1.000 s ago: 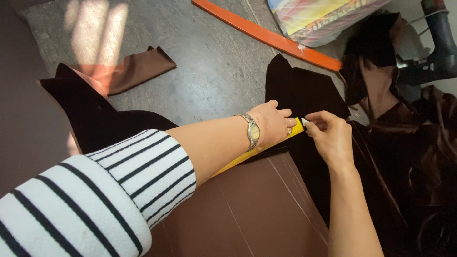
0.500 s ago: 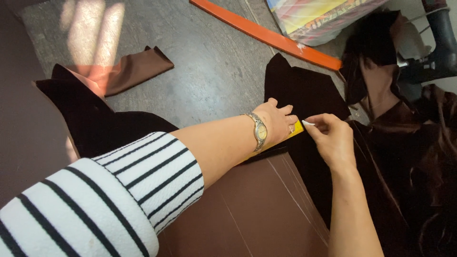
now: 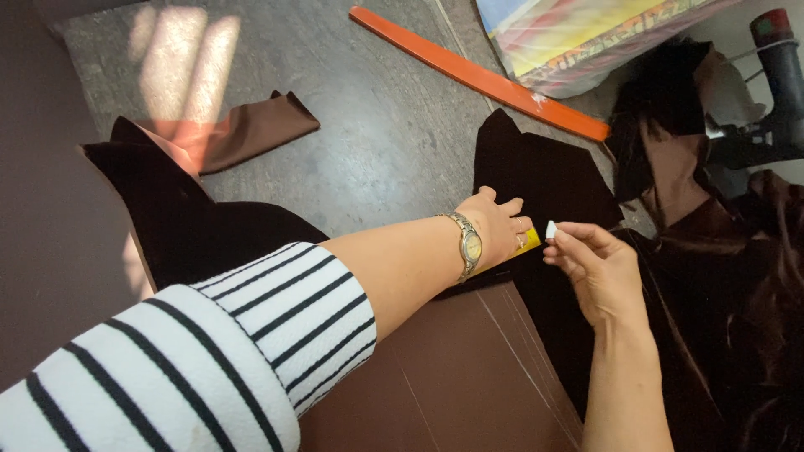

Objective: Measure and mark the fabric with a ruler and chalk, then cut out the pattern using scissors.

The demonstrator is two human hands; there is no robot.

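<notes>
- My left hand lies flat, fingers spread, pressing a yellow ruler onto the dark brown fabric on the table.
- My right hand pinches a small white chalk between thumb and fingertips, just beside the ruler's end.
- An orange strip lies well apart.

Sewing workshop; brown fabric pieces, chalk.

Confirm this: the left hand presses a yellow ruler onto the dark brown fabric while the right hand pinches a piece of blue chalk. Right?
Not quite. In the head view the chalk pinched by the right hand is white, not blue. The left hand does press the yellow ruler onto the dark brown fabric.
</notes>
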